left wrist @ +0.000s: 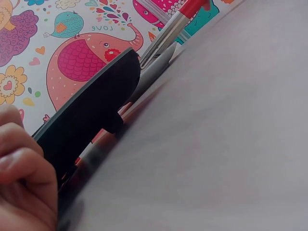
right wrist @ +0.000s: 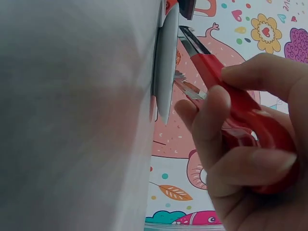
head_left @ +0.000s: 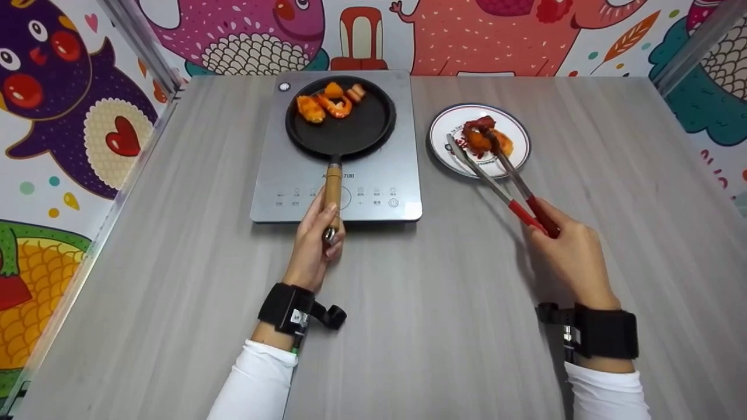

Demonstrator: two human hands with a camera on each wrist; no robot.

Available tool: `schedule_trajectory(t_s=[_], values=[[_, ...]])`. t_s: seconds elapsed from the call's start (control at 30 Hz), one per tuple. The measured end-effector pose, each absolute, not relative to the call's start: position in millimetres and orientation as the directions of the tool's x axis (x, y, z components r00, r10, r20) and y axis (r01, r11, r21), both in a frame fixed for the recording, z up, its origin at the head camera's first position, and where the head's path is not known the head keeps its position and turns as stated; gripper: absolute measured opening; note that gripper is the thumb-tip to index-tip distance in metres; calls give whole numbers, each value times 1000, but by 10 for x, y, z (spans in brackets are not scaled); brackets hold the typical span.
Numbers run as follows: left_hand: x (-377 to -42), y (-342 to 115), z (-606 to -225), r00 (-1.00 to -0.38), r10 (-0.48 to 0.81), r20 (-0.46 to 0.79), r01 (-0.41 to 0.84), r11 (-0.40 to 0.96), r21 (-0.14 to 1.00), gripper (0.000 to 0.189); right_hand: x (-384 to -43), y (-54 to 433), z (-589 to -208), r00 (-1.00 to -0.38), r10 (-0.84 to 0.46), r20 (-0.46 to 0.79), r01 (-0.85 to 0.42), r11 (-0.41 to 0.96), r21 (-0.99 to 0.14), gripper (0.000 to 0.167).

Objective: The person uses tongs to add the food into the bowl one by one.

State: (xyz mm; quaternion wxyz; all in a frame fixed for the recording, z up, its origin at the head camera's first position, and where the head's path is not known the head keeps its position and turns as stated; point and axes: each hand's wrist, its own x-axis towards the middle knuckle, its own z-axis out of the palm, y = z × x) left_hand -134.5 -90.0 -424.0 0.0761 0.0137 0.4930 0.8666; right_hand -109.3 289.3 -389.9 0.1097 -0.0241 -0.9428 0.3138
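My left hand (head_left: pixel 315 236) grips the wooden handle (head_left: pixel 333 192) of a black frying pan (head_left: pixel 344 137), which sits on a silver induction cooktop (head_left: pixel 268 175). Toward the pan's far side lie a shrimp (head_left: pixel 344 109), a golden-orange piece (head_left: pixel 310 109) and some smaller pieces of food. My right hand (head_left: pixel 569 251) holds red-handled metal tongs (right wrist: pixel 231 96), fingers curled round the grips. The tongs' tips are spread over a white plate (head_left: pixel 440 131) with a dark rim, right at the reddish and orange food (head_left: pixel 480 139) heaped on it. In the left wrist view, the left fingers (left wrist: pixel 24 159) show beside the pan's dark side.
The cooktop's touch controls (head_left: pixel 376 196) lie on either side of the pan handle. The plate stands on the grey table (head_left: pixel 467 280) right of the cooktop. Walls with cartoon animals (head_left: pixel 490 41) close off the back and sides. Black camera straps (head_left: pixel 607 332) circle both wrists.
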Motion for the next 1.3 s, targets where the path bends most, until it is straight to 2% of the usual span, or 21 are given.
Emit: schedule_trajectory(t_s=[0.3,0.77,1.13,1.3], values=[[-1348,-900,-4257,-989,138,-52,-114,-492,863,61,-1079,2890,-3913,-973,87,212,-51,818,-572,47],[-1349,-898,-4254,-989,141,-44,-109,-494,863,60,-1081,2888,-3911,-983,84,163,-21,832,-555,51],[-1351,-901,-4246,-989,140,-52,-114,-481,869,60,-1037,2908,-3888,-963,92,253,-65,834,-549,41],[-1347,-900,-4244,-988,146,-46,-113,-494,862,60,-1033,2922,-3890,-956,79,282,-86,846,-527,42]])
